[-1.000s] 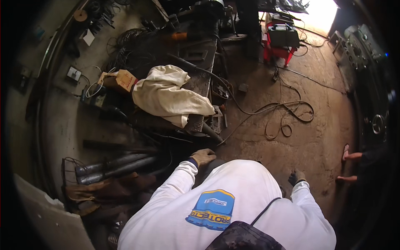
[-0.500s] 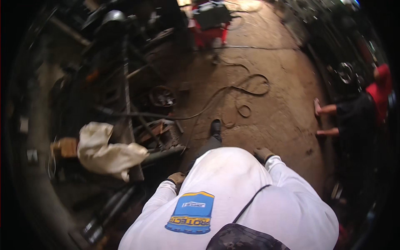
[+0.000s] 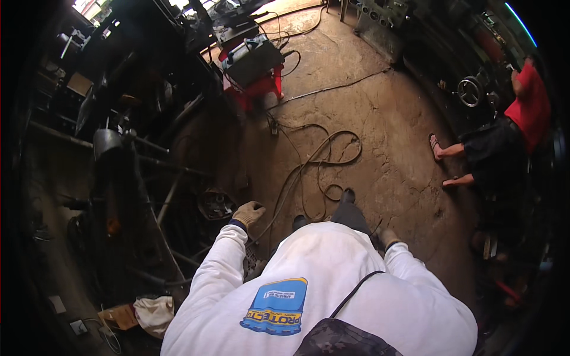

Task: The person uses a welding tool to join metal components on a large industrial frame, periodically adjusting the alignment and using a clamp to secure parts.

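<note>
My left hand (image 3: 249, 214), in a tan work glove with a dark cuff, hangs out ahead of my body on the left. Its fingers are curled together and nothing shows in them. The glove is above the floor, near a dark round part (image 3: 216, 204) and apart from it. Low at my right side, my right hand (image 3: 389, 238) is gloved too. It is small and blurred, half hidden by my white sleeve, and its fingers cannot be made out. Ahead of my dark shoe (image 3: 348, 196), a looped hose (image 3: 347, 161) lies on the brown floor.
A red stand (image 3: 259, 90) carries a grey machine ahead. A cable (image 3: 338, 88) crosses the floor there. To the right, a person (image 3: 530, 107) in a red top stands by machinery with a handwheel (image 3: 471, 92). Metal frames crowd the left; a pale cloth (image 3: 155, 314) lies low left.
I have stepped forward: the hose, stand and cloth sit nearer or further back in view. My left hand has swung forward and out from my side. The right stays low.
</note>
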`<state>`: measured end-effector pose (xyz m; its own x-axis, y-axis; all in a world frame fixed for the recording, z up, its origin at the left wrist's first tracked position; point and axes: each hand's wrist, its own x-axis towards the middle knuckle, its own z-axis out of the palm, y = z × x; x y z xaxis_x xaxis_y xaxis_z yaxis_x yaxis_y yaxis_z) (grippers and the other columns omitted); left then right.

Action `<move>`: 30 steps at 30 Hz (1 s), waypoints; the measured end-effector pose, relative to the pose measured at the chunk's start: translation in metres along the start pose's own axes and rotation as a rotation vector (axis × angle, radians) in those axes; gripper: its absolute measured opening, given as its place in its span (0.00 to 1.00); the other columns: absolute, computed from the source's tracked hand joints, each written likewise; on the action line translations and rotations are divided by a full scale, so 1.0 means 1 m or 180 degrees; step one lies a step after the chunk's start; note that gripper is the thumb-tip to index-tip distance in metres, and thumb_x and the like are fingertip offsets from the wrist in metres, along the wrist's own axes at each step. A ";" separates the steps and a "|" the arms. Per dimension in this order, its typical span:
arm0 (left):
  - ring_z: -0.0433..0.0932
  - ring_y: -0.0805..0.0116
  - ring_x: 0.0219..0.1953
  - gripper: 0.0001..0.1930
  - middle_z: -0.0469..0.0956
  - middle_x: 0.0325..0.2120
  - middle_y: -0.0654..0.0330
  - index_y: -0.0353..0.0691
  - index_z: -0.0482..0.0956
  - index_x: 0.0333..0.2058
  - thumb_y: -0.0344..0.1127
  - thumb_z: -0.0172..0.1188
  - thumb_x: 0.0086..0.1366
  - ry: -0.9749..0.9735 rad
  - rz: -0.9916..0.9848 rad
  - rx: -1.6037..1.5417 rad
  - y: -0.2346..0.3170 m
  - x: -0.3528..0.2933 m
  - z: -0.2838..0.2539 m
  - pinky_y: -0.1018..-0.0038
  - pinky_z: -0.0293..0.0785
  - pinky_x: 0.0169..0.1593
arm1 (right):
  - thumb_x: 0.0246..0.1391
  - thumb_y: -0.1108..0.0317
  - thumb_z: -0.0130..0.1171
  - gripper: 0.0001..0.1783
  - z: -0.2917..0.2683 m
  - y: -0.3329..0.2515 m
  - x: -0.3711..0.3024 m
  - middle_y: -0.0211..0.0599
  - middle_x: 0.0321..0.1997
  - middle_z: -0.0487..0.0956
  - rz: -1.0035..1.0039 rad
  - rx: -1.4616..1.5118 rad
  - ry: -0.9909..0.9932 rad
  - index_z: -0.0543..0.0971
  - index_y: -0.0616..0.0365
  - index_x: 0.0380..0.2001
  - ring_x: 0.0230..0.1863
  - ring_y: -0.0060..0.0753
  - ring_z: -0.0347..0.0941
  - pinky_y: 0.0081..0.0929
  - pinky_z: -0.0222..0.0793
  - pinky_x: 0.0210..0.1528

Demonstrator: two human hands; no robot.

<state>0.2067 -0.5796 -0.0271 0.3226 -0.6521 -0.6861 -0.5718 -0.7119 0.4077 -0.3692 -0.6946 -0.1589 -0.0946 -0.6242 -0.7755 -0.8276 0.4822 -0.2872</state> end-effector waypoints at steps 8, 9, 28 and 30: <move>0.82 0.51 0.56 0.30 0.83 0.53 0.47 0.44 0.83 0.57 0.58 0.61 0.64 -0.0295 0.0056 0.0591 0.033 0.108 0.027 0.62 0.76 0.61 | 0.63 0.27 0.41 0.49 -0.063 -0.036 0.036 0.64 0.66 0.75 0.0250 -0.0565 -0.0912 0.78 0.65 0.61 0.71 0.59 0.68 0.39 0.59 0.71; 0.80 0.48 0.58 0.31 0.82 0.54 0.45 0.43 0.84 0.55 0.60 0.60 0.63 -0.0501 -0.0175 0.0437 0.048 0.116 0.030 0.61 0.74 0.63 | 0.64 0.30 0.43 0.46 -0.083 -0.062 0.044 0.63 0.65 0.76 0.0225 -0.0719 -0.0806 0.79 0.65 0.60 0.70 0.58 0.69 0.40 0.61 0.69; 0.83 0.69 0.32 0.30 0.86 0.37 0.56 0.38 0.82 0.57 0.56 0.62 0.65 -0.0257 -0.0185 -0.0553 0.372 0.369 -0.085 0.70 0.79 0.41 | 0.70 0.56 0.57 0.20 -0.457 -0.574 0.380 0.36 0.40 0.81 -0.1125 0.1798 -0.0617 0.76 0.57 0.57 0.31 0.33 0.78 0.37 0.81 0.36; 0.82 0.59 0.43 0.30 0.85 0.44 0.50 0.41 0.84 0.56 0.57 0.62 0.64 -0.0490 -0.0233 -0.0286 0.389 0.399 -0.105 0.66 0.77 0.49 | 0.70 0.54 0.58 0.21 -0.460 -0.586 0.406 0.38 0.40 0.81 -0.0874 0.1340 -0.0954 0.76 0.55 0.58 0.33 0.33 0.78 0.38 0.81 0.37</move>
<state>0.1925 -1.1439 -0.0794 0.2377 -0.5551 -0.7971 -0.4791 -0.7809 0.4009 -0.1770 -1.5129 -0.0469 0.3038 -0.5893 -0.7486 -0.5028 0.5682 -0.6514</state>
